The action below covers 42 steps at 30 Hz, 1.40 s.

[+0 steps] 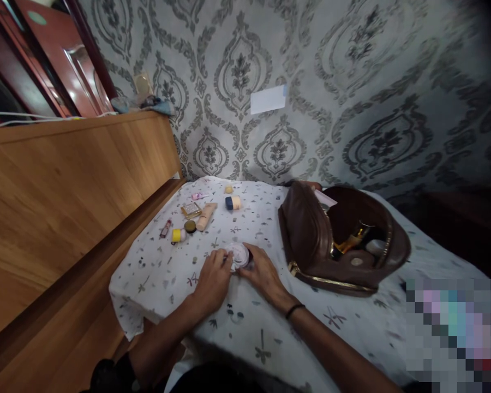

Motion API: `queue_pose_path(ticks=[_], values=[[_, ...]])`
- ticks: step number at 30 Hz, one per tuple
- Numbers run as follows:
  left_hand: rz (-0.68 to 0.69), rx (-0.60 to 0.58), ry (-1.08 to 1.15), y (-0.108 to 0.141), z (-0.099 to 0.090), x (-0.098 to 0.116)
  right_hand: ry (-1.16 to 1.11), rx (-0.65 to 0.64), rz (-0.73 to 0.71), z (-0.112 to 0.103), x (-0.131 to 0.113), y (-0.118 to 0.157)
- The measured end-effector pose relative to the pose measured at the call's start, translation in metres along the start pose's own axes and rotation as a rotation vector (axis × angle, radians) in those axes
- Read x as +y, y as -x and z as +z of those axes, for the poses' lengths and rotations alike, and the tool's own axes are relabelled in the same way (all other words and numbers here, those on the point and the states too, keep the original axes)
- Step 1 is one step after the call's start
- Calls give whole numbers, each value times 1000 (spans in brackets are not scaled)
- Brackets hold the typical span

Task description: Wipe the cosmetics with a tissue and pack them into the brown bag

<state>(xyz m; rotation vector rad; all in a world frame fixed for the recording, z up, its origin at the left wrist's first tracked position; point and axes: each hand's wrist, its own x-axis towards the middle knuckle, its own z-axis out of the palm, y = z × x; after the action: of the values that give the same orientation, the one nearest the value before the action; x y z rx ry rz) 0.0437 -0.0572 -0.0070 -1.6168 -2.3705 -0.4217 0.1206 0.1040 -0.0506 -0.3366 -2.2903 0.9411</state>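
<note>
Both hands are on a small, round, whitish item low over the patterned white cloth; its exact kind is not clear. From the left, my left hand presses its fingers against the item's near side. My right hand curls around the right side, thumb below and fingers above. Beyond them lie a beige squeeze tube, a dark round pot, a yellow-and-white bottle and a gold compact case. A navy-capped jar is farther off.
A brown leather bag stands unzipped at the right, with several items inside. The cloth drops off at the front left. A wooden board borders the left, and a patterned wall rises behind.
</note>
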Motion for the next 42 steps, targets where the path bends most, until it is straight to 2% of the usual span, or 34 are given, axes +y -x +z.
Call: queue_pose_path(ticks=[6,15,18,23,27,32,37,42], values=[[95,12,34,-6,-4,-1,17,-36,6,-2,1,0],[299,64,247,-4,-3,-29,-5,-62,9,-8,-5,-1],[328,35,246,-8,-4,-31,-21,-68,46,-9,-9,0],[349,-90,176,-26,-14,-18,-67,-94,113,-9,-11,1],[317,-177,168,-42,-22,-8,-100,-88,110,-8,-7,2],[238,-174,152,-59,-19,-6,-87,-58,119,-7,-7,3],[105,-147,109,-70,-7,-20,-73,-70,121,-8,-11,3],[-21,-134,125,-65,3,-39,-59,-96,117,-8,-11,3]])
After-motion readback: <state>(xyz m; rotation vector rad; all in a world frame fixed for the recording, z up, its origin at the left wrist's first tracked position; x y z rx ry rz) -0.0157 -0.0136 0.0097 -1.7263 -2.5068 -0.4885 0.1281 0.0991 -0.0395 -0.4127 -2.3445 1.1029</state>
